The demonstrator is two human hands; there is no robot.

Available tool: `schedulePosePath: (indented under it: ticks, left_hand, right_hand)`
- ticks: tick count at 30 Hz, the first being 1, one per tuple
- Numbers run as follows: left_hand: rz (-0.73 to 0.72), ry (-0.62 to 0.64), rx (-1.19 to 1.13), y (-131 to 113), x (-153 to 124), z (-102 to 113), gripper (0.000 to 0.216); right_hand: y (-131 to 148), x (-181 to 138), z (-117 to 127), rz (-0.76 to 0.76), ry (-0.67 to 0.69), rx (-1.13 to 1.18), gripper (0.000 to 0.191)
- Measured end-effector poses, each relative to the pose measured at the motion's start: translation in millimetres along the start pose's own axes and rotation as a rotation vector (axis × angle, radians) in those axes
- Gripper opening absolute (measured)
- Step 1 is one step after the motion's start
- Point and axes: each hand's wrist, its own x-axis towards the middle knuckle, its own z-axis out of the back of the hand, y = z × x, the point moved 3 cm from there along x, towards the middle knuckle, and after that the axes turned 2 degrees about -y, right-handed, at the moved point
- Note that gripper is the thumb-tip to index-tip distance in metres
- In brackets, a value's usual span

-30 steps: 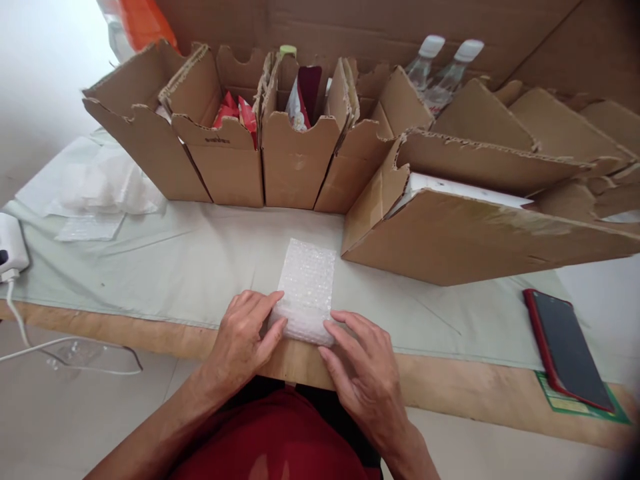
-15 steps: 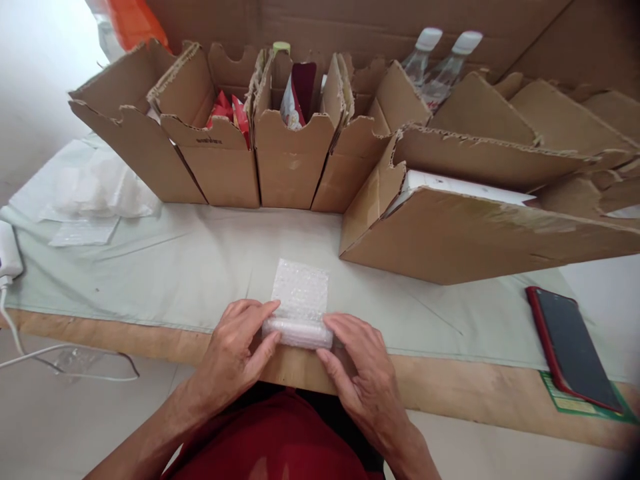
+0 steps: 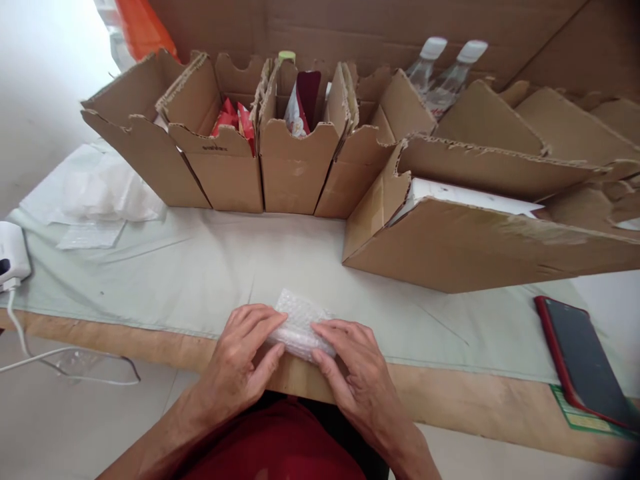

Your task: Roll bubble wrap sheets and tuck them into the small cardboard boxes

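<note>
A small sheet of bubble wrap (image 3: 301, 319) lies rolled up near the front edge of the table, on the pale green cloth (image 3: 200, 267). My left hand (image 3: 243, 360) presses its fingers onto the roll's left end. My right hand (image 3: 355, 373) grips the right end with curled fingers. Only a short strip of wrap shows beyond my fingertips. Whatever is inside the roll is hidden.
Several open cardboard bins (image 3: 280, 153) stand in a row at the back, some holding red packets (image 3: 233, 117) and bottles (image 3: 440, 73). A large flat cardboard box (image 3: 475, 233) lies to the right. A phone in a red case (image 3: 583, 363) rests at the right edge. White plastic (image 3: 100, 193) sits at the left.
Both hands have rolled the bubble wrap away from me. The flat part that lay stretched out ahead is now nearly all wound into the roll.
</note>
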Motion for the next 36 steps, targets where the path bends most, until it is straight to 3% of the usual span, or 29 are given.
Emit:
schedulePosePath:
  ticks: [4,6,8,10,14,17,20,24,29,32,34,36]
  left_hand:
    - [0.038,-0.028,0.081,13,15,-12,0.031]
    - [0.037,-0.07,0.129,17,22,-16,0.03]
    - [0.069,-0.12,0.122,17,24,-15,0.029]
    - [0.156,-0.174,0.039,15,18,-9,0.03]
    - [0.393,-0.174,-0.267,7,-3,-1,0.027]
    - [0.461,-0.043,-0.462,-4,-8,-8,0.03]
    - [0.447,0.057,-0.57,-17,-2,-19,0.036]
    - [0.476,0.106,-0.694,-29,1,-27,0.035]
    - [0.557,0.075,-0.704,-17,-6,-23,0.028]
    - [0.459,0.061,-0.52,-15,4,-17,0.021]
    - [0.348,0.132,-0.439,-23,15,-16,0.021]
    - [0.259,0.236,-0.416,-34,24,-19,0.019]
  right_hand:
    - [5,-3,2,0.016,-0.082,-0.133,0.03]
    - [5,-3,-4,0.039,-0.049,-0.187,0.032]
    - [3,-1,-10,0.049,-0.021,-0.205,0.031]
    - [-3,0,-12,0.018,-0.083,-0.174,0.028]
    - [-17,-4,-8,-0.247,-0.255,0.049,0.019]
    - [-18,-10,-9,-0.478,-0.23,0.373,0.02]
    - [-8,-16,-16,-0.554,-0.185,0.697,0.023]
    - [5,-23,-21,-0.539,-0.144,0.843,0.025]
    - [3,-26,2,-0.366,-0.075,0.526,0.028]
    - [-5,-28,25,-0.307,-0.074,0.47,0.049]
    - [-8,-26,38,-0.3,-0.036,0.489,0.063]
    - [-8,-22,47,-0.268,0.024,0.495,0.065]
